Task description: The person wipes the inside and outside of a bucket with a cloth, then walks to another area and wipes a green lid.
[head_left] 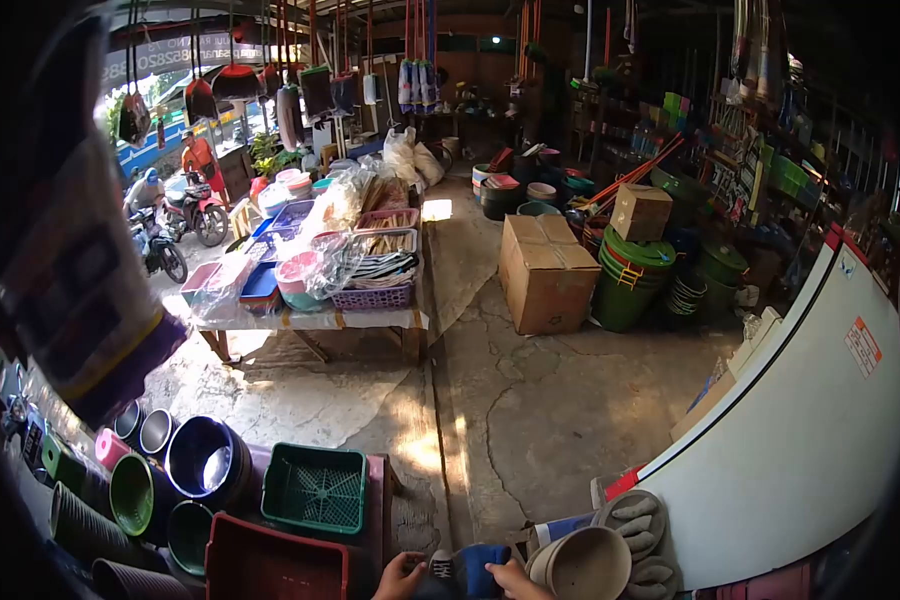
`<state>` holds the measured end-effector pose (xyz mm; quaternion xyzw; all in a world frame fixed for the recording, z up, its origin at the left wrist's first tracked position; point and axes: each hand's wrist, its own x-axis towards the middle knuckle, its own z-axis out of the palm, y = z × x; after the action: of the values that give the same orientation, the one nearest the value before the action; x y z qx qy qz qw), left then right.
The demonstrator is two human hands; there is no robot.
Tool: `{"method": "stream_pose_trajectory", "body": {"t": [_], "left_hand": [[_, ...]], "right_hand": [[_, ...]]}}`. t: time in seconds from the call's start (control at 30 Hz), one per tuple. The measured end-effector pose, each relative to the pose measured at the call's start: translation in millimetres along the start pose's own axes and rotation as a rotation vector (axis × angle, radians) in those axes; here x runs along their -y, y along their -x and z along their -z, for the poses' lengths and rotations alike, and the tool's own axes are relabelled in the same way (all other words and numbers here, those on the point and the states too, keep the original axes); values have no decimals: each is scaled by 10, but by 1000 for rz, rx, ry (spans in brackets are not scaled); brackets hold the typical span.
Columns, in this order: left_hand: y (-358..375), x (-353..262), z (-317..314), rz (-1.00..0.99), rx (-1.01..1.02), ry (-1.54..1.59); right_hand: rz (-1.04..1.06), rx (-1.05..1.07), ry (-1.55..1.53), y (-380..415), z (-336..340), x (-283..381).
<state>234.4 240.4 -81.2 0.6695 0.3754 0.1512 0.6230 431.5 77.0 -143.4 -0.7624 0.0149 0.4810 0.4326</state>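
Note:
At the bottom edge my right hand [516, 580] has its thumb and fingers closed on a small piece of blue cloth [483, 568]. Just to the left, my left hand [400, 577] is curled with fingertips together; what it may hold is too small to make out. A dark lace-up shoe [442, 565] shows on the floor between the hands. Right beside my right hand stand beige pots [590, 565]. On the other side, a red-brown tray [275, 565] and a green mesh basket [315, 487] lie close to my left hand.
Several pots and buckets, among them a dark blue bucket [206, 455], crowd the lower left. A table [360, 320] holds baskets and plastic-wrapped goods. A cardboard box [545, 275] and a green bin [630, 285] stand ahead. A white panel [780, 430] fills the right. Dustpans hang above.

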Motion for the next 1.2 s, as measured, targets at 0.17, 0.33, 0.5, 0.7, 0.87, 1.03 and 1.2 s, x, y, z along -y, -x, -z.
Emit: {"method": "stream_pose_trajectory", "body": {"t": [0.17, 0.33, 0.5, 0.7, 0.87, 1.03, 1.2], "left_hand": [[-1167, -740, 416, -55, 2, -143], [-2164, -1093, 554, -121, -31, -137], [-3113, -687, 260, 14, 133, -11], [-4416, -750, -424, 76, 358, -376], [-5955, -351, -725, 207, 629, -684], [-7166, -511, -759, 154, 329, -1046], [-7913, -900, -1262, 346, 205, -433]], "right_hand": [[265, -268, 545, -615, 457, 904], [241, -432, 519, -1046, 911, 1052], [-71, -492, 390, -1676, 1129, 656], [40, -533, 533, -3196, 1340, -632], [-141, -227, 327, -2498, 2138, 1691], [-217, -564, 243, -3786, 2941, 2404], [-59, -760, 84, -4340, 3707, 3771]]}}
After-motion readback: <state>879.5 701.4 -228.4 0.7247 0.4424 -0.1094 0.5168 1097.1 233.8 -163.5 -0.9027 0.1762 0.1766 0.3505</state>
